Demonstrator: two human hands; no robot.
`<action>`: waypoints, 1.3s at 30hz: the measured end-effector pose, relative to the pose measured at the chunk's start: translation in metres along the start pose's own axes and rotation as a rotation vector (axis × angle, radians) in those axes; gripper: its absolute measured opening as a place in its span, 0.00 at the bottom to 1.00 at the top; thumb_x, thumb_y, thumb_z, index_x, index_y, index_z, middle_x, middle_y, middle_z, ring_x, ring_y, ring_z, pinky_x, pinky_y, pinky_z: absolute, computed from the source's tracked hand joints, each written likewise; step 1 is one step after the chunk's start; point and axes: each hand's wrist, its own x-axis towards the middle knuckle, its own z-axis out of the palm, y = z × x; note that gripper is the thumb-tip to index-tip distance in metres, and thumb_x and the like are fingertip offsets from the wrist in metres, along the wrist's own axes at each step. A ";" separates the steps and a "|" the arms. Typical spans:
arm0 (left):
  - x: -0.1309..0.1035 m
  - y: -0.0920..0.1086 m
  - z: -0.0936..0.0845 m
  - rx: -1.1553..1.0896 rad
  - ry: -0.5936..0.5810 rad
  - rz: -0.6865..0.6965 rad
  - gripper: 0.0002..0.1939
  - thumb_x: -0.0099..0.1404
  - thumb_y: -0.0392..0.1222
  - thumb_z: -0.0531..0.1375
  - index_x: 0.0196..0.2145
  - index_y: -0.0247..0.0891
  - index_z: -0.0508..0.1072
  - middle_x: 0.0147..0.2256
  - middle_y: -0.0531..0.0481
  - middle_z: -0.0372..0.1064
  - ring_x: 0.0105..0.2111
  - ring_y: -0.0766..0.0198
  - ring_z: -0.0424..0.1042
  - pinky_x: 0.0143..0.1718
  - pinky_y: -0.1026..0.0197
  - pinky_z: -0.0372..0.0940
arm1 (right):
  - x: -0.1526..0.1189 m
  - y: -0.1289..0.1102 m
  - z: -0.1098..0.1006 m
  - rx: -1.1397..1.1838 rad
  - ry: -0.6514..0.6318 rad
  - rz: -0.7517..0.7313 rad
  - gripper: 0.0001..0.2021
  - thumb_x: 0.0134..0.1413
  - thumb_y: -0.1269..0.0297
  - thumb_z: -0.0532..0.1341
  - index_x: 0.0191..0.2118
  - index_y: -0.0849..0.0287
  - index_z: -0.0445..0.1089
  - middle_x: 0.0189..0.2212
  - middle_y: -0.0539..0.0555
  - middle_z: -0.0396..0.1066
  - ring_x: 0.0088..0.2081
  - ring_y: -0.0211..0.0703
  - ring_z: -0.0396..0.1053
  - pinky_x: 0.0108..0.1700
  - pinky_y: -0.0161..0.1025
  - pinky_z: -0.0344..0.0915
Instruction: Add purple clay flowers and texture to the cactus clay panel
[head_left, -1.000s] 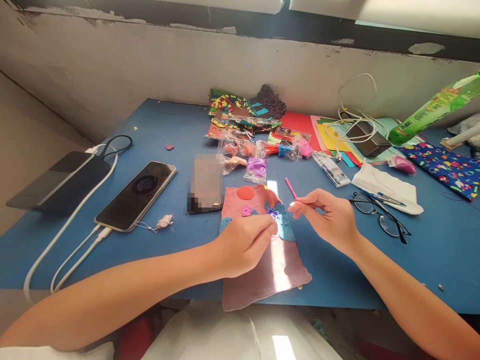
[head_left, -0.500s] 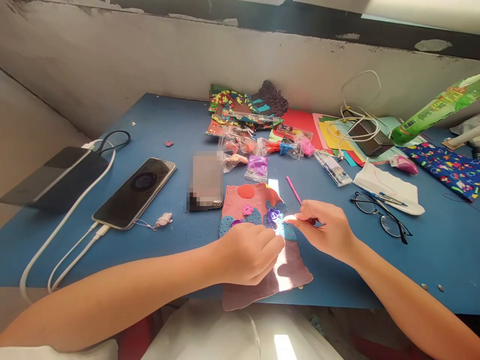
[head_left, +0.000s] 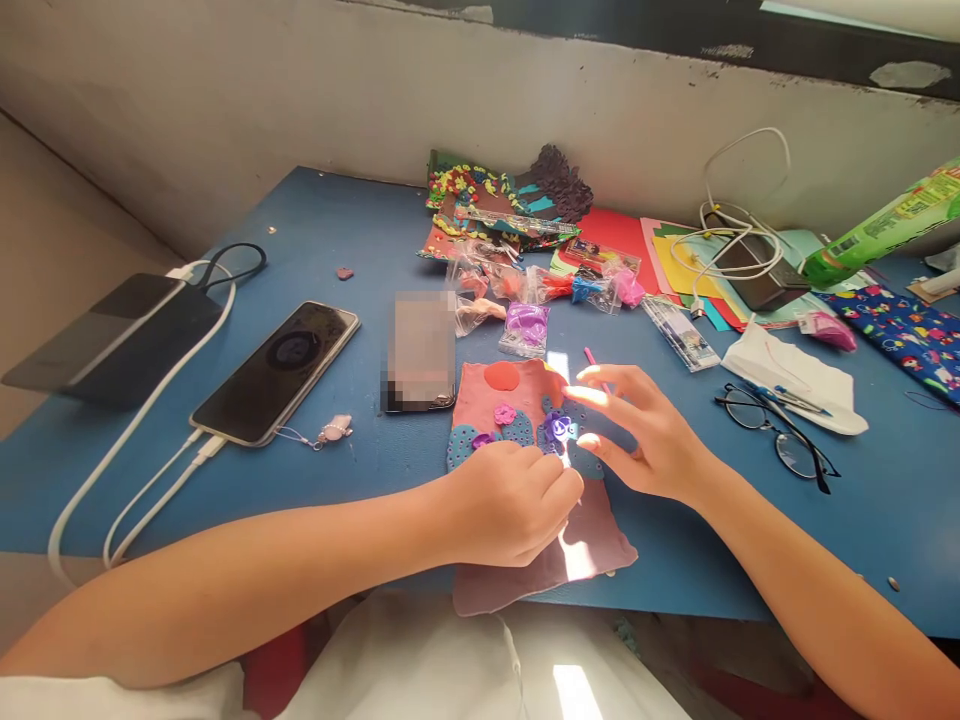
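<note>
A clay picture (head_left: 517,585) lies in front of me, with a pink upper part and a brownish-mauve lower part. On it are an orange disc (head_left: 502,376), a pink flower (head_left: 505,413), blue dotted cactus-like shapes (head_left: 517,430) and a purple rose-like flower (head_left: 559,428). My left hand (head_left: 517,505) is closed in a pinch over the picture, just below the purple flower; what its fingertips hold is hidden. My right hand (head_left: 645,435) hovers at the picture's right edge, fingers apart and holding nothing. Behind it a pink stick (head_left: 589,355) shows partly.
A phone with cables (head_left: 277,375) and a dark power bank (head_left: 124,335) lie left. Bagged clay (head_left: 524,325) and a decorated clay piece (head_left: 480,200) are behind. Eyeglasses (head_left: 793,455), coloured paper (head_left: 615,230) and a green bottle (head_left: 862,240) are right.
My right hand has opened from a pinch beside the purple flower, its fingers spreading apart. My left hand stays closed in place. The whole view has shifted slightly.
</note>
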 end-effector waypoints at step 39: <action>0.004 0.008 -0.014 -0.984 -0.258 -0.737 0.14 0.74 0.48 0.37 0.43 0.40 0.57 0.22 0.59 0.58 0.20 0.68 0.58 0.23 0.64 0.54 | 0.001 -0.039 -0.001 0.074 0.184 -0.204 0.09 0.52 0.70 0.65 0.39 0.64 0.67 0.27 0.55 0.71 0.29 0.41 0.66 0.29 0.40 0.62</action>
